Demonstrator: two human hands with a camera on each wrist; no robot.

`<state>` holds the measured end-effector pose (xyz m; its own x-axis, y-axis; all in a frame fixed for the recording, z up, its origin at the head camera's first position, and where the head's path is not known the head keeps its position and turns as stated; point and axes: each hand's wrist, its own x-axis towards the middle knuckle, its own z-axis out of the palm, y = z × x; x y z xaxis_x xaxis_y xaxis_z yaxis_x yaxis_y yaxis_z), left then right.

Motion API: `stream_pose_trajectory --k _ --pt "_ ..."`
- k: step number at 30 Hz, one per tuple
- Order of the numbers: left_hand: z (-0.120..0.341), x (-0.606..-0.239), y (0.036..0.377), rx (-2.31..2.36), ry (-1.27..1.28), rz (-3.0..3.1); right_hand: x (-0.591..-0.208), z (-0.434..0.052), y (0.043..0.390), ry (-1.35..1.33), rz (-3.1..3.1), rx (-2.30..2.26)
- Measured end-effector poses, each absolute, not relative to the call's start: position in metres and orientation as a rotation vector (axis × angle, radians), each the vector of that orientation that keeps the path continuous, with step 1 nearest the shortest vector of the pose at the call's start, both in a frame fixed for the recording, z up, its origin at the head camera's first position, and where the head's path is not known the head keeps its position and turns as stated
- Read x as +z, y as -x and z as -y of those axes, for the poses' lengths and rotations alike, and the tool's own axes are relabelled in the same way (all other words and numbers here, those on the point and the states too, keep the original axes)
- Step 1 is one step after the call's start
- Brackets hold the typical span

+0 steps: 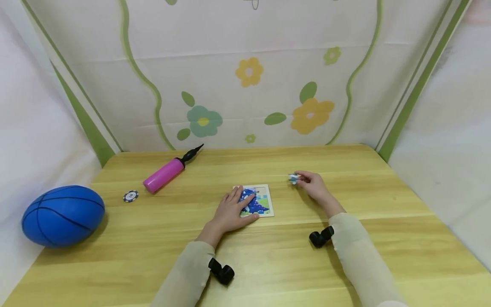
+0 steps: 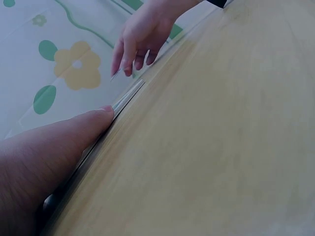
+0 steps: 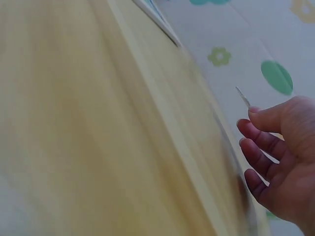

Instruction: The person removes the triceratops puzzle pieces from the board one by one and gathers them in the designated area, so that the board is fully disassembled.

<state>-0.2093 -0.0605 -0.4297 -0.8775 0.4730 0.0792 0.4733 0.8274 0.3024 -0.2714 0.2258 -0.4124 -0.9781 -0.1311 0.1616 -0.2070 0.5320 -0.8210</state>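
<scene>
blue ball point(image 1: 62, 215) and pink pump point(image 1: 164, 174) far left. left hand point(image 1: 232, 209) lies flat, fingers spread, on the puzzle board point(image 1: 264, 200); right hand point(image 1: 313, 184) pinches a puzzle piece point(image 1: 293, 178) just beside. light pinch: the piece could slip, i reckon.

Table point(image 1: 268, 256) pale wood, smooth; ball point(image 1: 63, 215) matt rubber; pump point(image 1: 164, 175) glossy plastic.
</scene>
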Motion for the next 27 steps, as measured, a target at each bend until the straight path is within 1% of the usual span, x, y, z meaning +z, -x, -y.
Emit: stream_pose_trajectory --k 7,21,27 --pt "0.058 -0.429 0.21 -0.468 0.763 3.011 -0.418 -0.26 0.284 -0.269 2.701 1.372" --pt "0.055 -0.429 0.213 -0.444 0.777 3.012 -0.421 -0.302 0.299 -0.235 2.787 1.235" --pt "0.057 -0.43 0.212 -0.426 0.767 3.023 -0.42 -0.309 0.303 -0.243 2.826 1.177"
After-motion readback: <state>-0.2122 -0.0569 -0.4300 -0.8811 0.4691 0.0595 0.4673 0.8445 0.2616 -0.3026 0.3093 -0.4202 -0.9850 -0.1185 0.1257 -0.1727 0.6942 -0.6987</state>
